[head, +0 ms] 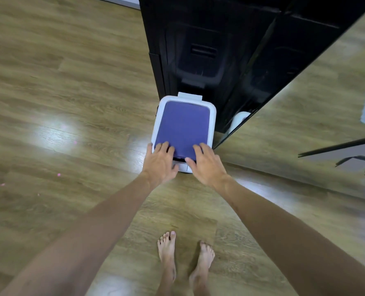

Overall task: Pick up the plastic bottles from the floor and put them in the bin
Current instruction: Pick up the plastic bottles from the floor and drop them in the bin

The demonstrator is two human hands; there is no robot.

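A small white bin (159,116) with a purple-blue lid stands on the wooden floor against a black glossy cabinet. Its lid lies down flat. My left hand (160,161) rests with straight fingers on the lid's near left corner. My right hand (204,163) rests the same way on the near right corner, thumb pointing left over the bin's front edge. Neither hand holds anything. No plastic bottle shows anywhere in view.
The black cabinet (198,50) rises behind the bin, and a mirrored panel (305,114) to its right reflects the floor. My bare feet (183,259) stand just behind the bin. Open wooden floor (60,103) stretches to the left.
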